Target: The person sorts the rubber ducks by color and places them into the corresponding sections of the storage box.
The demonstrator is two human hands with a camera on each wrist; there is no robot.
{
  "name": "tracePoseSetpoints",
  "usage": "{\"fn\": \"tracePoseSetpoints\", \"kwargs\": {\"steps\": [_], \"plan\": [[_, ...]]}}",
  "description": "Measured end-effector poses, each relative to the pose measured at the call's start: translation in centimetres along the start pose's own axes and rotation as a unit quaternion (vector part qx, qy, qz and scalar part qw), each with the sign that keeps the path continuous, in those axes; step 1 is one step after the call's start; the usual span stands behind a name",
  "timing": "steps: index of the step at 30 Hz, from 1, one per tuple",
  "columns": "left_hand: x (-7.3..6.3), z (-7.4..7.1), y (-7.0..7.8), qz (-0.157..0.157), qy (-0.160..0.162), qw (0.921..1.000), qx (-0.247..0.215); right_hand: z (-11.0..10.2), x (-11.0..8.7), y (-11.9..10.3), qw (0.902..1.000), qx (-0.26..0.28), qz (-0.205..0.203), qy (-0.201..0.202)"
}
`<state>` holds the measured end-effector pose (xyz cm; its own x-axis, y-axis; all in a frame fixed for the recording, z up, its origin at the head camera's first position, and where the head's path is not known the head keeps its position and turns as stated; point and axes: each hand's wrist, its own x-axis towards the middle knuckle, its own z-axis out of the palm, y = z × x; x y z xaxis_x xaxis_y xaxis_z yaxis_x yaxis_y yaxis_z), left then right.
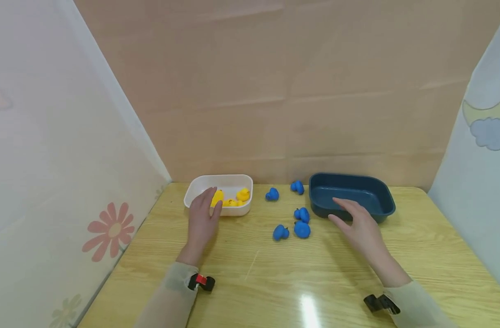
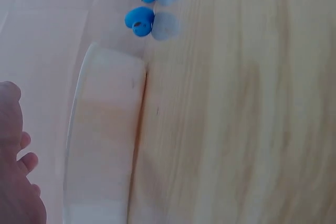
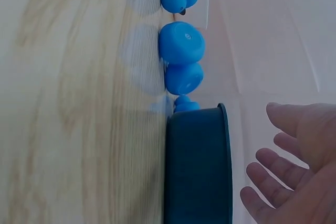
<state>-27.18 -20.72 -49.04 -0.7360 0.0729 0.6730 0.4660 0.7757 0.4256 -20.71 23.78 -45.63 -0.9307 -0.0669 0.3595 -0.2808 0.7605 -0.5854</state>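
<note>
My left hand point(image 1: 202, 221) hovers over the left front of a white tray point(image 1: 196, 187), its fingers loosely extended with nothing held. Several yellow rubber ducks point(image 1: 243, 195) lie inside that tray, partly hidden by the hand. My right hand point(image 1: 359, 228) is above the front rim of a dark blue tray point(image 1: 344, 196); in the right wrist view its fingers point(image 3: 278, 166) are spread and hold nothing. On the table between the trays lie several blue rubber ducks point(image 1: 280, 232), some tipped over. One blue duck point(image 3: 181, 43) touches or overlaps another in the right wrist view.
The wooden table point(image 1: 250, 273) runs up to a brown paper-covered backdrop point(image 1: 274, 91). Pale panels with flower and cloud pictures stand at the left point(image 1: 48, 159) and right. Each sleeve carries a small black wrist camera point(image 1: 206, 283).
</note>
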Motion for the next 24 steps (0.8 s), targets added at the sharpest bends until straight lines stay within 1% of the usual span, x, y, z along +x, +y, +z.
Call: {"fn": "tracePoseSetpoints", "kwargs": {"steps": [2, 4, 9, 14, 16, 19, 24], "plan": [[0.0, 0.4, 0.5, 0.024, 0.006, 0.9997, -0.002, -0.2, -0.2, 0.4, 1.0, 0.002, 0.004, 0.008], [0.0, 0.8, 1.1, 0.041, 0.005, 0.9991, -0.006, -0.4, -0.4, 0.9, 0.9999, 0.003, 0.008, 0.015], [0.1, 1.7, 3.0, 0.065, -0.008, 0.9978, -0.014, -1.3, -0.6, 1.9, 0.9995, 0.007, 0.021, 0.024], [0.1, 2.9, 4.7, 0.113, 0.006, 0.9933, -0.025, -2.2, -0.6, 2.8, 0.9985, 0.015, 0.038, 0.036], [0.0, 3.3, 5.3, 0.126, 0.004, 0.9917, -0.029, -2.5, -0.6, 3.2, 0.998, 0.016, 0.042, 0.045], [-0.2, 3.9, 6.3, 0.134, -0.007, 0.9903, -0.037, -2.9, -0.6, 3.9, 0.997, 0.014, 0.045, 0.062], [-0.7, 4.6, 8.2, 0.124, -0.045, 0.9903, -0.041, -3.5, -0.5, 5.2, 0.9945, 0.011, 0.061, 0.085]]}}
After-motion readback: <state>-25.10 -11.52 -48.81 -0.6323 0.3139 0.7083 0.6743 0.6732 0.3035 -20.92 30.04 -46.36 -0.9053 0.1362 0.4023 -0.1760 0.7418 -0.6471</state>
